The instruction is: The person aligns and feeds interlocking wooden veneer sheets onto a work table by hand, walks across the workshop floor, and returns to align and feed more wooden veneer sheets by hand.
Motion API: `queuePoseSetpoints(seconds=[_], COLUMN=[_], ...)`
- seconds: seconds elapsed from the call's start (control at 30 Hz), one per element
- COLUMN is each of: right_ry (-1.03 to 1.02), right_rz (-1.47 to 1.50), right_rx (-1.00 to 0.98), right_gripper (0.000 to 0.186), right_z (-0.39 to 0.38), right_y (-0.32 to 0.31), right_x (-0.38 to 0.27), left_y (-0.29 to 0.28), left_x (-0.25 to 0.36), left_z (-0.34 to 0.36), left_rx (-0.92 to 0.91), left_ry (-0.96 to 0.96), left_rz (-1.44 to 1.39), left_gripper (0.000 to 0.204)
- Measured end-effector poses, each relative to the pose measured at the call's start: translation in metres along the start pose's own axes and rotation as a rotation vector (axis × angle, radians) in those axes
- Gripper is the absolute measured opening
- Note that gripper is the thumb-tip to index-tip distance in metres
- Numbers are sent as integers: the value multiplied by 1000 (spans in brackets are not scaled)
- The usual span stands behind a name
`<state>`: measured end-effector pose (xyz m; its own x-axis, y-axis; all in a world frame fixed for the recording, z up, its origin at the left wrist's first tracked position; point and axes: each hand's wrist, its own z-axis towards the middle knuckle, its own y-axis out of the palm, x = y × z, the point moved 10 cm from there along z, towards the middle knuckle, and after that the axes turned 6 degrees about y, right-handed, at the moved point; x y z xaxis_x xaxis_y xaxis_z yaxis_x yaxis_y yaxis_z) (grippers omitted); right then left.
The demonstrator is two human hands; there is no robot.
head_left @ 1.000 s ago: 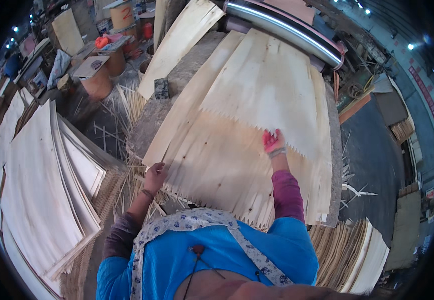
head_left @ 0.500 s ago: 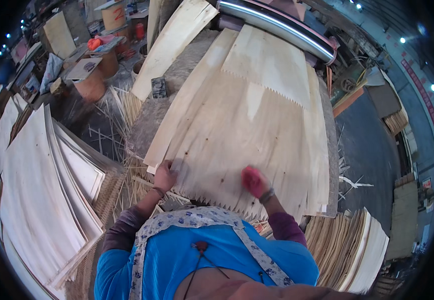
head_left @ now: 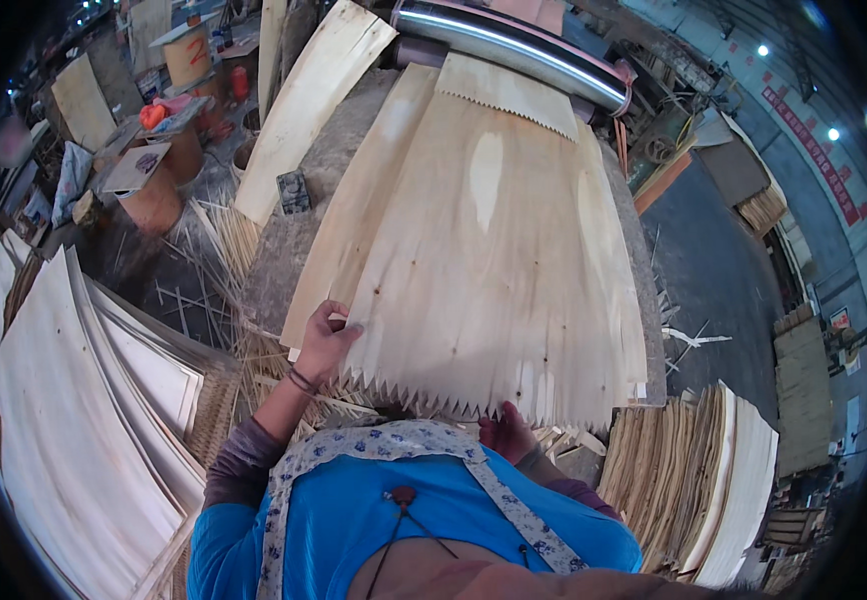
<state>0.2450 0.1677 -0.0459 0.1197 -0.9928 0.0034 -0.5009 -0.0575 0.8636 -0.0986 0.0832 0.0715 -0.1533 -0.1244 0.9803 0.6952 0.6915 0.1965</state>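
A large pale wood veneer sheet (head_left: 454, 270) with a saw-toothed near edge lies before me over other veneer on the table. My left hand (head_left: 324, 345) is closed at its left edge, with fingers curled and the thumb on the sheet. At the toothed near edge, my right hand (head_left: 509, 437) holds the rim, its fingers partly hidden. Farther off, a second veneer sheet (head_left: 504, 95) with a toothed end overlaps the first and reaches the metal roller (head_left: 514, 50) of a machine.
Stacked veneer sheets (head_left: 74, 400) stand at my left, and another veneer stack (head_left: 689, 480) stands at my right. A long veneer strip (head_left: 314, 100) leans at the far left near a small dark block (head_left: 294, 192). Wood scraps (head_left: 219, 240) litter the floor.
My right hand has moved from the sheet's surface down to its toothed near edge. The left hand stays by the left edge. The far sheet's toothed end now sits closer to the roller.
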Motion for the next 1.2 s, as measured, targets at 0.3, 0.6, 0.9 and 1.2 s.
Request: queuePoseSetpoints(seconds=[0.3, 0.6, 0.9, 1.2], right_ry=[-283, -529, -767, -336], right_rz=[-486, -359, -160, -528], right_rx=[349, 362, 204, 102], right_gripper=[21, 17, 37, 36], right_z=[26, 81, 110, 84], right_y=[29, 57, 87, 38], right_x=[-119, -289, -340, -159], left_y=[-66, -65, -52, -51], left_x=[-87, -63, -78, -18], left_z=[-3, -17, -31, -21], left_rx=[71, 186, 130, 229], left_ry=[38, 136, 40, 191], left_rz=[481, 1038, 1225, 948], left_gripper=[46, 53, 62, 51])
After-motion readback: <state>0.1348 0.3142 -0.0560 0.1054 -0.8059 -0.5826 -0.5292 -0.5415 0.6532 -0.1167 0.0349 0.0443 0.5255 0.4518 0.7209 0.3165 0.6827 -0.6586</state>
